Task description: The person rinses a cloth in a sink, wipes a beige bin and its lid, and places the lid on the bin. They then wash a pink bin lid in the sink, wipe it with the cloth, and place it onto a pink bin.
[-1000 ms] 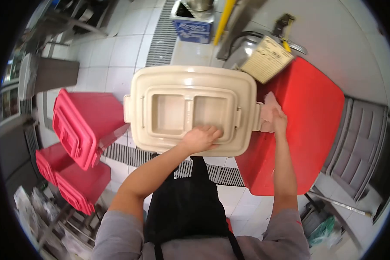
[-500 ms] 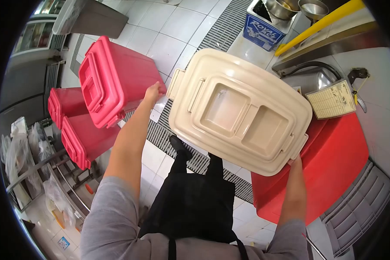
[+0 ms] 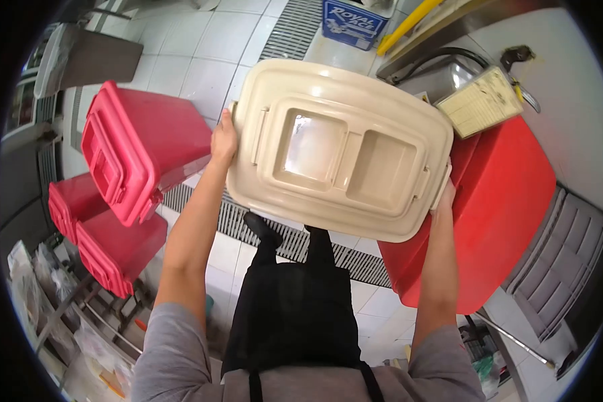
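A large beige lidded bin (image 3: 345, 151) is in front of me, its lid facing up toward the camera. My left hand (image 3: 224, 139) is closed round the handle at its left end. At the opposite end, my right hand (image 3: 443, 195) grips the handle, its fingers partly hidden by the lid's edge. The lid has two recessed panels, and latches at both ends. Behind my right hand and partly under the beige bin is a big red bin (image 3: 509, 221).
Pink lidded bins (image 3: 167, 127) stand at the left, beside a grey bin (image 3: 104, 60). A blue box (image 3: 355, 25), a yellow bar (image 3: 409, 25) and a yellow paper sheet (image 3: 479, 102) are at the upper right. A floor grate (image 3: 365, 266) crosses below.
My left hand has moved from the side of the pink bin onto the beige bin's left handle. The beige bin sits further left and higher in view and is turned more level.
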`<state>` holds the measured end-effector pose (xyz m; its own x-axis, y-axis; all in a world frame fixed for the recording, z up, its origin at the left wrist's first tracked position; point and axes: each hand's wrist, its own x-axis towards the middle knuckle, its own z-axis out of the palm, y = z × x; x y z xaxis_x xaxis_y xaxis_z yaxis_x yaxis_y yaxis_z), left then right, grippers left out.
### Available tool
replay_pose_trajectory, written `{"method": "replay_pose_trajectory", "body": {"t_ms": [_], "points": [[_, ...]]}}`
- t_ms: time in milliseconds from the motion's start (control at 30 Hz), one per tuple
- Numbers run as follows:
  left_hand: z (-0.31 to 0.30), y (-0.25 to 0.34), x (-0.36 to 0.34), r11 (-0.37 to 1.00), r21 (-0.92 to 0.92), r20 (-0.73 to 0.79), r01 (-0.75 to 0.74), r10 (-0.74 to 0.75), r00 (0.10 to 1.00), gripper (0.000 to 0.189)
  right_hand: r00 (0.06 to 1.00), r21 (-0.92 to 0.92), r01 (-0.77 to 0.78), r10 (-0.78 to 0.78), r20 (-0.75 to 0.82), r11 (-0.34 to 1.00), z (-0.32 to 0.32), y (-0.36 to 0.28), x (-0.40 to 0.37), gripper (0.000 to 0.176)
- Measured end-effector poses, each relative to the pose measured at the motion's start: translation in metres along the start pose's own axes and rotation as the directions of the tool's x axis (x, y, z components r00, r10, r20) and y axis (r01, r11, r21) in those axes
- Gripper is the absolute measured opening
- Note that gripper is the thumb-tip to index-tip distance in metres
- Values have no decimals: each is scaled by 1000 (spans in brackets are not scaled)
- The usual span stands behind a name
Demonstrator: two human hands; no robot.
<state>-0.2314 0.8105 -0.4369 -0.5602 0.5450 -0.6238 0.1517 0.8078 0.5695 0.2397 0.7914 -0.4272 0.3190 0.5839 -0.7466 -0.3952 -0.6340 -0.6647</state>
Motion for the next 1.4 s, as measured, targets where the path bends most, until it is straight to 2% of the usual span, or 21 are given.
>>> {"method": "replay_pose_trajectory", "body": {"t_ms": [67, 200, 267, 333, 367, 400, 500, 533, 567, 667, 700, 800, 867, 933, 1000, 1067, 1100, 1167, 1300, 1367, 1400], "points": [[0, 12, -2, 879, 466, -82, -101, 157, 984, 67, 999, 34, 16, -15, -41, 999, -7, 14, -5, 37], [0, 38, 23, 777, 487, -78, -399, 494, 866, 58, 1000, 313, 13, -13, 0, 950, -10, 58, -47, 48], [6, 51, 49, 737, 436, -179, -517, 634, 752, 51, 989, 251, 146, -136, -55, 957, -16, 102, -71, 53], [10, 77, 65, 605, 340, -218, -720, 796, 565, 41, 973, -98, 115, -132, -187, 988, -11, 146, -107, 55], [14, 93, 41, 589, 330, -191, -738, 807, 559, 41, 949, 108, 191, -156, -273, 976, 5, 177, -126, 56], [15, 109, 0, 411, 334, -13, -849, 902, 431, 37, 920, 304, 274, -157, -358, 912, 22, 217, -145, 57], [35, 91, -112, 126, 81, 462, -989, 874, 150, 30, 939, -405, 58, -188, -288, 913, 58, 370, -191, 48], [40, 71, -145, -1, 84, 553, -996, 832, 46, 29, 845, 12, 200, -167, -507, 980, 88, 418, -199, 47], [35, 53, -174, -111, 95, 706, -989, 708, -11, 39, 836, 34, 206, -158, -526, 978, 92, 417, -208, 47], [30, -22, -202, -185, 346, 646, -920, 758, 90, 54, 877, 613, 107, 216, -429, 783, 90, 356, -241, 28], [27, -36, -196, -198, 389, 653, -900, 748, 117, 59, 897, 612, 101, 194, -398, 785, 81, 331, -247, 27], [7, -46, -191, -274, 402, 712, -874, 694, 110, 65, 937, 355, 332, -349, -18, 874, 52, 307, -250, 31], [-4, -44, -192, -369, 376, 791, -850, 606, 87, 65, 895, 360, 403, -444, 36, 841, 60, 278, -268, 37], [-13, -52, -215, -436, 398, 796, -807, 602, 68, 64, 679, 182, 665, -688, 255, 724, 59, 261, -289, 41], [-16, -77, -231, 1, -179, 888, -984, 430, -162, 58, 656, -30, 730, -686, 315, 683, 46, 238, -311, 42], [-31, -95, -276, 772, -179, 961, -610, 271, 60, 48, 636, -225, 766, -661, 398, 602, 31, 224, -332, 44], [-36, -98, -287, 766, -189, 958, -614, 281, 55, 48, 664, -191, 728, -606, 438, 659, 17, 215, -340, 43], [-40, -99, -302, 389, -419, 790, -820, 601, -118, 39, 655, -123, 715, -599, 461, 689, -9, 207, -350, 36], [-46, -98, -335, 216, -484, 629, -848, 760, -165, 33, 819, -183, 490, -378, 431, 852, -55, 207, -350, 40], [-36, -92, -376, 140, -290, 626, -947, 776, -78, 27, 477, -263, 868, -856, 199, 422, -61, 188, -371, 44], [-29, -88, -396, 69, -89, 611, -994, 792, 0, 21, 482, -266, 864, -856, 187, 428, -57, 177, -386, 44]]}}
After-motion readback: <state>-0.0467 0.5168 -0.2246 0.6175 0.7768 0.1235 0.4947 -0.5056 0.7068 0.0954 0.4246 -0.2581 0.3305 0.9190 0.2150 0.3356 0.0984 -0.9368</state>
